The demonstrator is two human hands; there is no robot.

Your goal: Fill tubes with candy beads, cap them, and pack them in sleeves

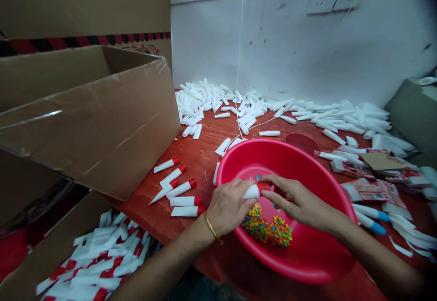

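Note:
My left hand [229,204] is closed around a white squeeze tube [251,192], held over the red plastic basin [346,246]. My right hand [297,200] pinches the tube's red cap [263,186] between thumb and fingers. Below my hands, small multicoloured pieces [268,230] lie heaped in the basin. To the left of the basin, several white tubes with red caps [186,201] rest on the reddish table [205,155].
A large open cardboard box [102,128] stands at the left. Lower left, another box holds many red-capped tubes [99,255]. Uncapped white tubes [205,98] pile along the wall. Printed cartons [378,191] and blue-tipped tubes [370,219] lie right of the basin.

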